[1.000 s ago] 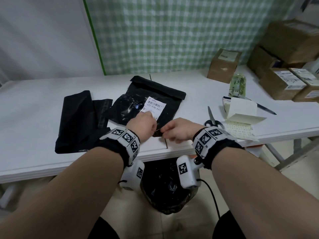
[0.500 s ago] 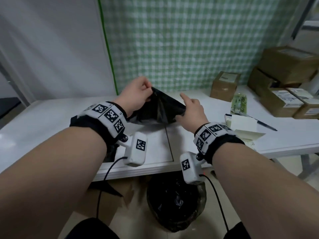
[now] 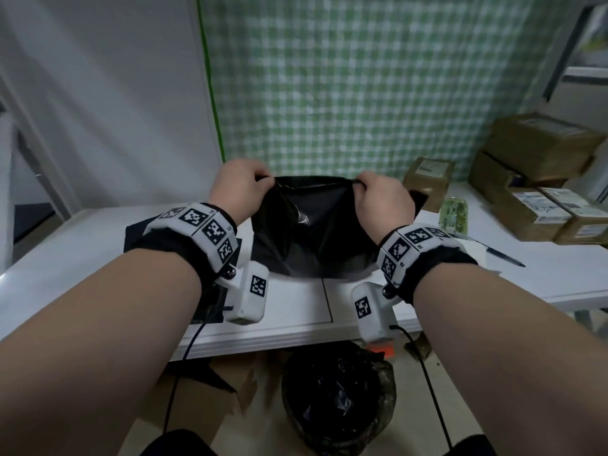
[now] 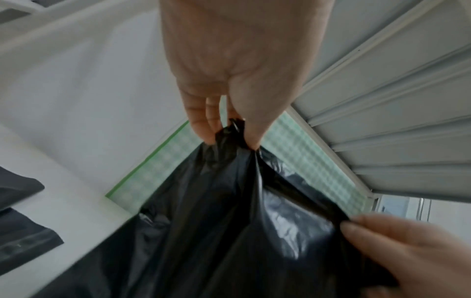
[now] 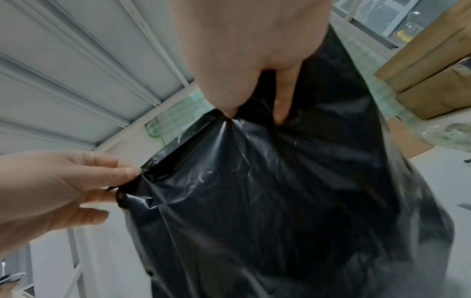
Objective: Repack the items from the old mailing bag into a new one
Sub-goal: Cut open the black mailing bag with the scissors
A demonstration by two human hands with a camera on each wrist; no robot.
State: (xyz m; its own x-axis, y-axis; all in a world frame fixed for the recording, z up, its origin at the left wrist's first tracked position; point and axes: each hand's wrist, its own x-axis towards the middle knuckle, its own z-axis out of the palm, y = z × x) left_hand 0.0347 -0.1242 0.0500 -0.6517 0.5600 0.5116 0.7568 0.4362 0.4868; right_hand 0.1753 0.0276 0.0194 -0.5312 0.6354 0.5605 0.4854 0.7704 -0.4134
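A glossy black mailing bag [image 3: 309, 232] hangs upright above the white table [image 3: 65, 258], stretched between my two hands. My left hand [image 3: 263, 181] pinches its top left corner between thumb and fingers, and the left wrist view shows that bunched corner [image 4: 230, 131]. At the top right, my right hand [image 3: 360, 184] pinches the edge [image 5: 254, 115]. The bag's top edge runs taut from one hand to the other. What is inside the bag is hidden. More black bags [image 4: 23, 238] lie flat on the table to the left.
A small cardboard box [image 3: 427, 179] and a green packet [image 3: 454, 213] stand at the back right, with stacked cartons [image 3: 533, 153] and labelled boxes [image 3: 543, 212] beyond. A dark pen-like tool [image 3: 503, 255] lies on the right. A black-lined bin [image 3: 335, 399] sits under the table.
The bag has come up off the table. Both hands rose with it from the front edge. The right hand, flat against the bag half a second ago, now pinches its top edge.
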